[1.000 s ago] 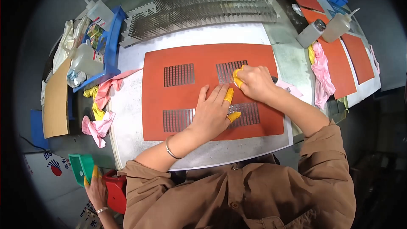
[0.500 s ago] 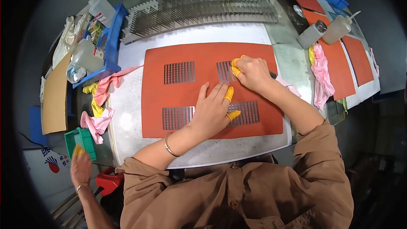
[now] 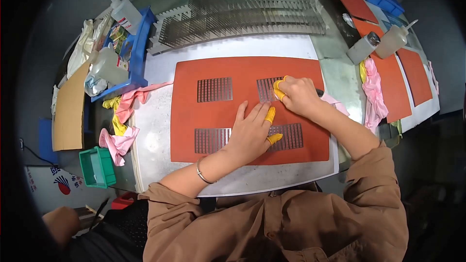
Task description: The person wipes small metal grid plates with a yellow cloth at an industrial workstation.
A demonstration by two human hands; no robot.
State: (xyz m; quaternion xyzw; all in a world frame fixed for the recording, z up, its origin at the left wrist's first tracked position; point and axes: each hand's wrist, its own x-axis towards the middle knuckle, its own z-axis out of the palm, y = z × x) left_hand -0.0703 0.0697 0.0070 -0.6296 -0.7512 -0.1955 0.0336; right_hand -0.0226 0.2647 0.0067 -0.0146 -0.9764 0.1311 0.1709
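Observation:
My left hand point(image 3: 252, 128) lies flat with fingers spread, yellow finger cots on two fingertips. It rests on the red-orange mat point(image 3: 187, 111), reaching toward the lower edge of the far right slotted metal plate point(image 3: 264, 85). My right hand point(image 3: 298, 96), also in yellow finger cots, is closed in a pinch over that plate's right side. What it grips is mostly hidden; a dark rounded end shows behind the hand. Another slotted plate point(image 3: 214, 90) lies far left. Nearer me are a left plate point(image 3: 208, 140) and a right plate point(image 3: 292, 137), both partly under my left hand and wrist.
A rack of thin metal strips point(image 3: 238, 19) stands behind the mat. On the left are a blue bin point(image 3: 141, 48) with squeeze bottles, pink cloths point(image 3: 119, 143) and a green basket point(image 3: 97, 165). Bottles point(image 3: 364, 47) and a pink cloth point(image 3: 374, 97) lie right. Another person's arm point(image 3: 63, 223) shows lower left.
The view has shifted, so the bench sits slightly lower and further right. My right hand moved slightly down its plate. The other person's hand left the green basket.

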